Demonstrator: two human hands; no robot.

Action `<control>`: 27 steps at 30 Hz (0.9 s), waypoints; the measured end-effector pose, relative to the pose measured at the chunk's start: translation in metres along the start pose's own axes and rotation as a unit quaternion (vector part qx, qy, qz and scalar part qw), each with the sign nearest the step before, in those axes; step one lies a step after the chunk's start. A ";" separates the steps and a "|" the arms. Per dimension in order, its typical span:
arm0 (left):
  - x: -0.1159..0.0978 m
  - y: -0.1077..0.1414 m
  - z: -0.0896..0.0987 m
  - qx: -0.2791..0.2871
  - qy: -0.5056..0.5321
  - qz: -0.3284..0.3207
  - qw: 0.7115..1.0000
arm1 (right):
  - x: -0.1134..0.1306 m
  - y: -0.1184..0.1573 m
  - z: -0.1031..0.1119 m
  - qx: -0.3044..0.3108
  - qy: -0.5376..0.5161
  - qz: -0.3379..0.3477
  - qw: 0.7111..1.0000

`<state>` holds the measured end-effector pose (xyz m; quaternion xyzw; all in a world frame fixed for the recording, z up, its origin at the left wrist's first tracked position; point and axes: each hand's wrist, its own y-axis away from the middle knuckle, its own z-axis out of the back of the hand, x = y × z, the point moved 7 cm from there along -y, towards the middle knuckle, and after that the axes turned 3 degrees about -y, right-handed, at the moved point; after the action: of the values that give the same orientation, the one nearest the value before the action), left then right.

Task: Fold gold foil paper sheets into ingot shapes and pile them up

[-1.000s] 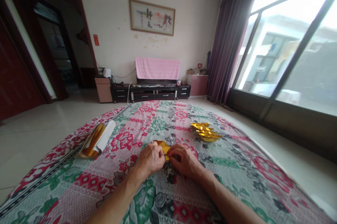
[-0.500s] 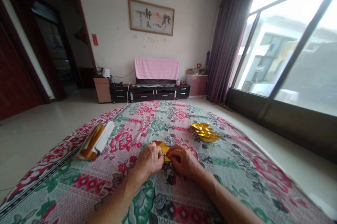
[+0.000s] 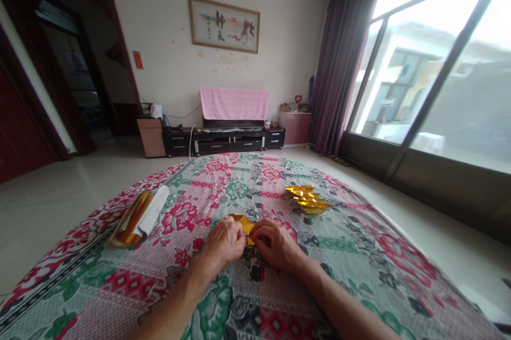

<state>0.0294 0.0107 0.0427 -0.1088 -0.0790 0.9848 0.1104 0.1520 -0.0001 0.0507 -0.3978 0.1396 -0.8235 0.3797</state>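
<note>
A sheet of gold foil paper (image 3: 248, 224), partly folded, lies on the patterned tablecloth between my two hands. My left hand (image 3: 225, 239) is closed on its left side, with the fingers curled and their tips largely hidden. From the right, my right hand (image 3: 276, 241) pinches the paper's near right edge between thumb and fingers. Beyond my right hand sits a row of folded gold paper pieces (image 3: 308, 199), nested against one another. Off to the left rests a curled stack of gold and white paper sheets (image 3: 139, 217).
The round table wears a floral tablecloth (image 3: 235, 189) in red, green and grey. Past its far edge stand a low black cabinet (image 3: 229, 144) and a screen draped with a pink cloth (image 3: 235, 104). A large window (image 3: 439, 79) and purple curtain (image 3: 343, 58) are at the right.
The view has turned slightly, so the whole scene sits a little further left. Both hands keep hold of the gold paper, with hardly any movement.
</note>
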 end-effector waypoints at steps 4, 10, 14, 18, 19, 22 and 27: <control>0.000 -0.001 0.000 0.006 -0.001 0.002 1.000 | 0.001 0.000 0.001 -0.002 0.000 0.001 1.000; 0.001 -0.001 0.000 0.004 0.013 0.003 1.000 | 0.002 -0.001 0.001 0.006 0.004 0.001 1.000; 0.002 0.000 0.000 -0.006 0.030 -0.003 1.000 | 0.002 0.000 0.000 0.009 0.013 0.007 1.000; 0.002 -0.001 0.000 -0.005 0.041 -0.002 0.999 | 0.002 0.000 0.000 0.010 0.020 0.009 1.000; 0.002 -0.001 0.000 -0.004 0.042 0.001 0.999 | 0.002 0.000 0.000 0.010 0.023 0.009 1.000; 0.003 -0.001 -0.001 0.001 0.051 0.010 0.999 | 0.002 0.000 0.000 0.011 0.036 0.007 0.999; 0.006 -0.001 0.000 -0.008 0.074 0.016 0.997 | 0.003 0.001 0.000 0.022 0.052 0.004 0.998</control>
<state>0.0244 0.0132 0.0414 -0.1831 -0.0766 0.9750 0.0996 0.1514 -0.0030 0.0517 -0.3450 0.1424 -0.8446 0.3838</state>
